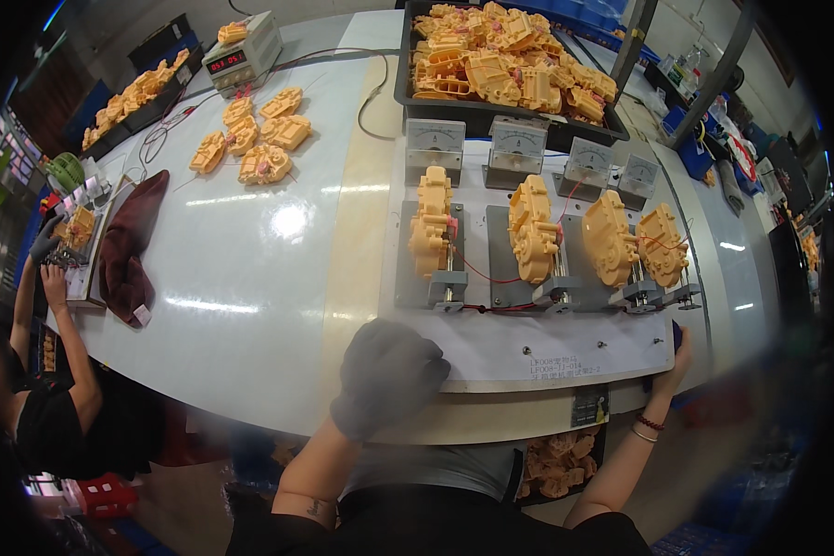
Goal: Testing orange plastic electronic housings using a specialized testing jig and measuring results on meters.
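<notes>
My left hand (389, 375), in a dark grey glove, is closed at the left front corner of a white test board (473, 363); whatever its curled fingers hold is hidden. My bare right hand (680, 360) is closed at the board's right end, beside a small dark blue piece (677, 334) I cannot make out. Several yellow plastic gear housings stand in a row on the board: a leftmost housing (432, 222), a second housing (532, 230), a third (610, 239) and a rightmost one (662, 245). Red wires and metal clamps (450, 285) sit by them. Behind stand analog panel meters (435, 139).
A black bin (519, 116) heaped with yellow housings stands behind the meters. Loose housings (264, 162) lie left of centre, near a power supply (244, 57). At far left, another person's hands (51, 264) work beside a maroon cloth (130, 259). Under the table are more housings (558, 459).
</notes>
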The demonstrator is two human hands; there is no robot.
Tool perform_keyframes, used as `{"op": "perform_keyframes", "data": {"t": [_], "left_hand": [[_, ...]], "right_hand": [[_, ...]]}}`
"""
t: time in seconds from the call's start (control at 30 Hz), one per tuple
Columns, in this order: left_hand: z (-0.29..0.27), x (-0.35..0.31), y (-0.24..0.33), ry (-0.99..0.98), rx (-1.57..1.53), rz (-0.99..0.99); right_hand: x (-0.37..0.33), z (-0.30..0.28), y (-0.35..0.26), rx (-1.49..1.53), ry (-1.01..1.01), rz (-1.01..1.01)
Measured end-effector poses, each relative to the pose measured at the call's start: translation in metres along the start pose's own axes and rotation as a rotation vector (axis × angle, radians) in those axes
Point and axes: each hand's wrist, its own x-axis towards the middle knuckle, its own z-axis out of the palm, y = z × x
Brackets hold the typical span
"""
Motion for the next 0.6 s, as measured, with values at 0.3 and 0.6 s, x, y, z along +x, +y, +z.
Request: {"op": "perform_keyframes", "data": {"t": [0.3,0.6], "left_hand": [[0.0,0.001,0.001,-0.011,-0.004,-0.019],[-0.002,0.001,0.001,-0.039,0.005,-0.032]], "right_hand": [[-0.002,0.001,0.022,-0.148,0.089,-0.15],[-0.001,-0.006,0.021,-0.198,-0.094,0.04]]}}
